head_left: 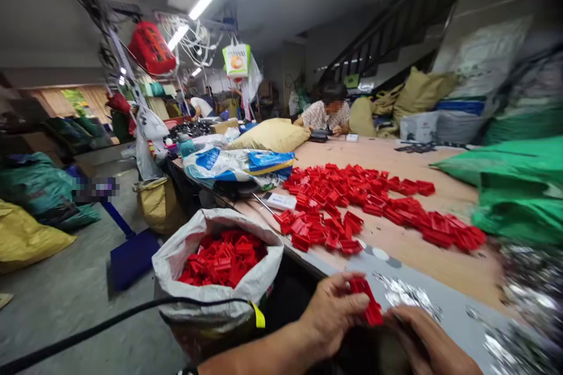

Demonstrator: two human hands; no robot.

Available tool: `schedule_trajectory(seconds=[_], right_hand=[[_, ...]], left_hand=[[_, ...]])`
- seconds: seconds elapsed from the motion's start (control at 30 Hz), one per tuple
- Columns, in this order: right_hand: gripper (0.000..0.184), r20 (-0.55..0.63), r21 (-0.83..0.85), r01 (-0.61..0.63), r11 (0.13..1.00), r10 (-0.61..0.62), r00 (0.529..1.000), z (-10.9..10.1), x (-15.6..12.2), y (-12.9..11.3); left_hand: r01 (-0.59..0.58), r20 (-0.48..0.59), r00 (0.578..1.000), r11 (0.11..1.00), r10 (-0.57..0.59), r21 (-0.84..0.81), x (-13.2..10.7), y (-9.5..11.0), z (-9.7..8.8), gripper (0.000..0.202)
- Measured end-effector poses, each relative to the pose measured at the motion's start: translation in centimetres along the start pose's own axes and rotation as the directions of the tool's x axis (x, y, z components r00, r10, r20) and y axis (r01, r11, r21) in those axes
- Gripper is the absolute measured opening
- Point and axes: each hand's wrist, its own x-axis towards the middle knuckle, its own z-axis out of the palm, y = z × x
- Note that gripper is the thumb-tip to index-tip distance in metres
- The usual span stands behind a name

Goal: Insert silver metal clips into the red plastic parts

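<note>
My left hand [328, 313] is closed in a pinch on a red plastic piece [366, 300] at the near edge of the wooden table [422, 258]. My right hand [428, 343] meets the same piece from the right, its fingers curled against it. A big heap of red plastic pieces [365, 205] lies spread over the table beyond my hands. Small shiny metal parts [407, 293] lie just past the held piece.
A white sack [176, 258] full of red pieces stands on the floor to my left. Green bags [519, 187] lie at the table's right, a blue-white bag [237, 164] and yellow sack [270, 135] at the back. A person [328, 111] sits at the far end.
</note>
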Motion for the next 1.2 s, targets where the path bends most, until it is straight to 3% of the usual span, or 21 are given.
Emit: schedule_trajectory(seconds=[0.1,0.2,0.57,0.8,0.97,1.2], right_hand=[[0.010,0.013,-0.048,-0.063,0.997,0.064,0.998,-0.8,1.2,-2.9],[0.008,0.025,-0.053,-0.107,0.993,0.108,0.994,-1.0,1.6,-4.1],[0.009,0.056,-0.016,-0.141,0.990,0.142,0.988,-0.9,0.9,-4.6],[0.012,0.144,0.059,-0.157,0.986,0.147,0.979,-0.9,0.7,-4.5],[0.009,0.245,0.221,-0.312,0.924,0.257,0.935,-1.2,0.6,-4.3],[0.009,0.233,0.236,-0.500,0.833,0.451,0.861,-1.1,-0.2,-3.9]], left_hand=[[-0.003,0.024,1.000,0.999,0.002,0.037,-0.8,0.9,0.2,0.052],[-0.006,0.068,0.998,0.998,0.002,0.069,-1.1,1.3,0.1,0.049],[-0.002,0.117,0.993,0.994,-0.011,0.110,-1.5,1.2,0.1,0.042],[-0.006,0.122,0.992,0.990,-0.011,0.139,-1.6,1.1,0.1,0.043],[-0.036,0.135,0.991,0.981,0.011,0.189,-1.7,0.9,-0.1,0.043],[-0.063,0.162,0.987,0.964,0.021,0.258,-1.5,0.3,-0.7,0.045]])
